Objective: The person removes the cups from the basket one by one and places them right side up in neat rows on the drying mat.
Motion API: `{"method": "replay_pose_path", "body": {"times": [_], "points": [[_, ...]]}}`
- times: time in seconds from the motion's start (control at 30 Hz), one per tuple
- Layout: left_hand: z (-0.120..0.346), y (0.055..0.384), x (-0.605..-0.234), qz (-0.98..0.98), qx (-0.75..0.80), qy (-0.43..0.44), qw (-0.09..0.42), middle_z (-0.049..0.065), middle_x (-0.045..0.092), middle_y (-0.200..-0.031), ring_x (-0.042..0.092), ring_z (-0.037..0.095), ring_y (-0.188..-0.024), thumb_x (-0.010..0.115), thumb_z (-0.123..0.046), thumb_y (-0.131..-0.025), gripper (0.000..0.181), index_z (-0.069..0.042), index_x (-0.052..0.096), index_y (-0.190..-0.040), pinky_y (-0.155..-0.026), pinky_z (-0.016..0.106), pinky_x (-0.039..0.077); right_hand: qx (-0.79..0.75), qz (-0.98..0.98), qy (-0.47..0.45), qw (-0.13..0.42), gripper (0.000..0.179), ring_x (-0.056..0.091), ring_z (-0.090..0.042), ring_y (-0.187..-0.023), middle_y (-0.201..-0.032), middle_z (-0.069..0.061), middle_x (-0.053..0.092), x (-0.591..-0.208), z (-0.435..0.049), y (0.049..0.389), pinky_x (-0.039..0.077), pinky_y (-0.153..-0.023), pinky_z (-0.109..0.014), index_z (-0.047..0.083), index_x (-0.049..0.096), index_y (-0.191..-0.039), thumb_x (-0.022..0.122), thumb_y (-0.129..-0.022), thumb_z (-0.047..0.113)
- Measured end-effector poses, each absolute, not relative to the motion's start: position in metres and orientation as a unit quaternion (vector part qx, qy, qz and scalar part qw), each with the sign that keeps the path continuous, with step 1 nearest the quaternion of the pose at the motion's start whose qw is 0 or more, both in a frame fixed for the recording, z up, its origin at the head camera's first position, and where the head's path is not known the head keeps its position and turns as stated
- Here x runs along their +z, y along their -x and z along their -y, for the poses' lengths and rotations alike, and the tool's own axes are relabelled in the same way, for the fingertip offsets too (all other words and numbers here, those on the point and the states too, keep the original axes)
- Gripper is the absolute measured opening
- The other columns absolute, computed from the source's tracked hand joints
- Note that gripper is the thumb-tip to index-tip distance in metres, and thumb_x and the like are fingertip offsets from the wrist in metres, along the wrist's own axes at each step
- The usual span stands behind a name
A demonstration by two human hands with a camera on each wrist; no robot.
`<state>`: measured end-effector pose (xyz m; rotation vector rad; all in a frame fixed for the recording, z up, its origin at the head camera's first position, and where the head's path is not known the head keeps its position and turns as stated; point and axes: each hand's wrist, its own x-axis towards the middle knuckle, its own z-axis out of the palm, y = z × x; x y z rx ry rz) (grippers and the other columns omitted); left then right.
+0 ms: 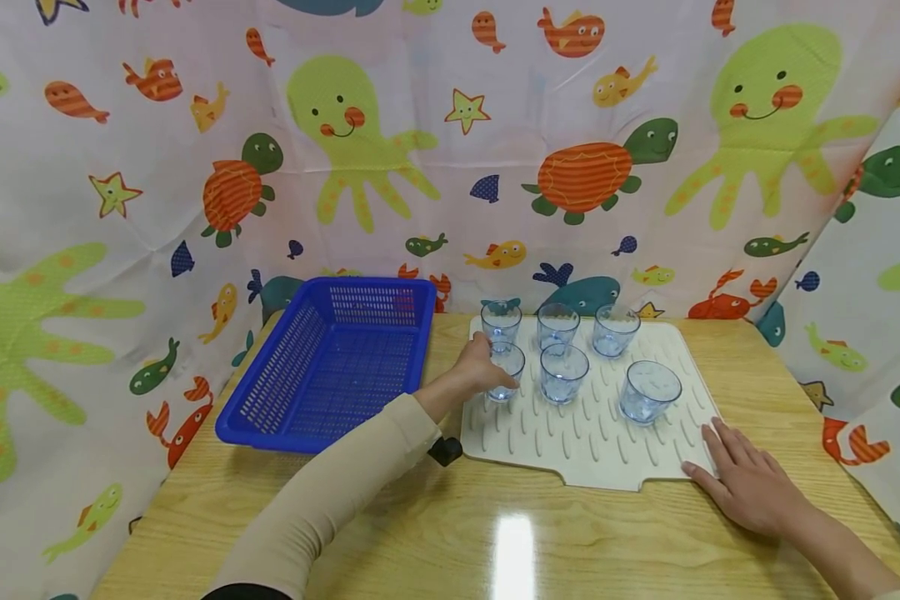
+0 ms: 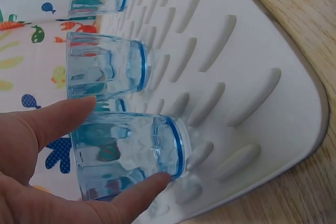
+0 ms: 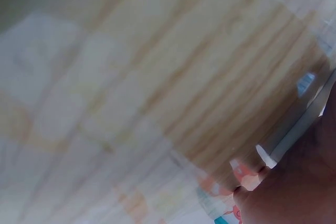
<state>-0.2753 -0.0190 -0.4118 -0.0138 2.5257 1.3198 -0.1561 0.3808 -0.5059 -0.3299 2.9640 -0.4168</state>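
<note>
In the head view my left hand [image 1: 480, 367] grips a clear bluish drinking glass [image 1: 507, 367] at the front left of a white ridged drying mat [image 1: 607, 454]. Seen from the left wrist, the thumb is at the rim of this glass [image 2: 123, 153] and a finger reaches along its side to the base, which is close over the ridges. Several similar glasses stand upright beside and behind it, one of them [image 1: 648, 392] apart at the right. My right hand [image 1: 753, 479] rests with extended fingers at the mat's right edge; its wrist view shows the hand [image 3: 294, 192] low beside the mat edge.
A blue perforated plastic basket [image 1: 322, 442] stands left of the mat on the wooden table [image 1: 450, 533]. Behind and along both sides hangs a curtain [image 1: 420, 125] printed with sea animals. The standing glasses are closely spaced near the left hand.
</note>
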Motion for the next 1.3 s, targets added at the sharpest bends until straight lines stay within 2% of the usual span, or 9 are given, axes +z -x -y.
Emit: {"method": "replay_pose_path", "body": {"times": [0.27, 0.47, 0.67, 0.83, 1.0, 1.13, 1.3], "points": [[0.020, 0.274, -0.410, -0.881, 0.447, 0.015, 0.152, 0.020, 0.038, -0.156, 0.041, 0.035, -0.143, 0.087, -0.014, -0.083, 0.102, 0.001, 0.020, -0.158, -0.113, 0.046, 0.042, -0.135, -0.983, 0.111, 0.063, 0.088, 0.016, -0.064, -0.141, -0.158, -0.041, 0.016, -0.506, -0.379, 0.158, 0.014, -0.105, -0.081, -0.014, 0.020, -0.156, 0.046, -0.106, 0.053], [0.021, 0.276, -0.403, -0.887, 0.432, 0.027, 0.164, 0.020, 0.021, -0.166, 0.031, 0.035, -0.150, 0.090, -0.018, -0.080, 0.117, -0.005, 0.009, -0.163, -0.117, 0.049, 0.037, -0.135, -0.982, 0.111, 0.066, 0.088, 0.016, -0.063, -0.142, -0.159, -0.041, 0.015, -0.507, -0.380, 0.158, 0.014, -0.104, -0.081, -0.014, 0.019, -0.156, 0.045, -0.106, 0.053], [0.027, 0.275, -0.390, -0.900, 0.408, -0.011, 0.154, 0.024, 0.020, -0.164, 0.032, 0.039, -0.148, 0.090, -0.022, -0.079, 0.116, -0.007, 0.011, -0.162, -0.117, 0.051, 0.037, -0.132, -0.983, 0.113, 0.060, 0.086, 0.017, -0.064, -0.141, -0.157, -0.042, 0.017, -0.504, -0.380, 0.162, 0.016, -0.104, -0.081, -0.015, 0.021, -0.155, 0.046, -0.106, 0.052], [0.041, 0.266, -0.377, -0.905, 0.399, -0.057, 0.137, 0.021, 0.021, -0.165, 0.029, 0.036, -0.150, 0.090, -0.021, -0.079, 0.113, -0.008, 0.016, -0.163, -0.119, 0.050, 0.034, -0.128, -0.983, 0.116, 0.061, 0.086, 0.018, -0.064, -0.140, -0.157, -0.042, 0.018, -0.504, -0.379, 0.166, 0.017, -0.104, -0.080, -0.015, 0.022, -0.155, 0.046, -0.106, 0.052], [0.056, 0.252, -0.367, -0.911, 0.380, -0.127, 0.101, 0.018, 0.032, -0.162, 0.033, 0.034, -0.148, 0.087, -0.022, -0.083, 0.100, -0.006, 0.025, -0.159, -0.118, 0.051, 0.035, -0.116, -0.981, 0.133, 0.074, 0.084, 0.024, -0.066, -0.137, -0.153, -0.045, 0.023, -0.500, -0.385, 0.170, 0.024, -0.104, -0.079, -0.018, 0.029, -0.150, 0.050, -0.106, 0.049], [0.070, 0.238, -0.355, -0.916, 0.354, -0.182, 0.056, 0.016, 0.038, -0.159, 0.037, 0.033, -0.147, 0.083, -0.025, -0.088, 0.090, -0.006, 0.031, -0.158, -0.117, 0.051, 0.036, -0.133, -0.973, 0.153, 0.110, 0.081, 0.031, -0.067, -0.133, -0.149, -0.048, 0.027, -0.489, -0.392, 0.176, 0.033, -0.102, -0.076, -0.021, 0.035, -0.145, 0.057, -0.104, 0.045], [0.096, 0.221, -0.338, -0.922, 0.321, -0.215, -0.027, 0.015, 0.040, -0.154, 0.040, 0.031, -0.143, 0.079, -0.022, -0.091, 0.082, -0.007, 0.034, -0.157, -0.117, 0.050, 0.036, -0.145, -0.968, 0.145, 0.143, 0.084, 0.032, -0.070, -0.129, -0.146, -0.051, 0.026, -0.459, -0.400, 0.188, 0.035, -0.098, -0.078, -0.020, 0.031, -0.147, 0.058, -0.103, 0.046]]}}
